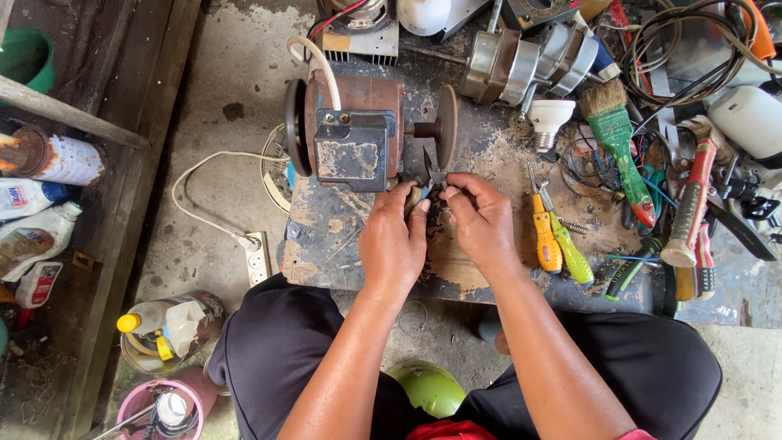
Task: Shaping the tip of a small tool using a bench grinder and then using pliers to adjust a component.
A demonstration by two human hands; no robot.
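While both hands meet just in front of the bench grinder (358, 134), the left hand (395, 240) and the right hand (485, 224) pinch a small pair of pliers (432, 173) between fingertips, its point close beside the grinding wheel (446, 126). Right of the grinder lie two screwdrivers (558, 240), a green paintbrush (619, 147) and a hammer (691, 204). Left of the grinder, a white cord (204, 191) runs across the floor.

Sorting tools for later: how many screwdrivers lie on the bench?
2: a yellow-handled screwdriver and a green-handled screwdriver, side by side right of the right hand. Clutter may hide more.
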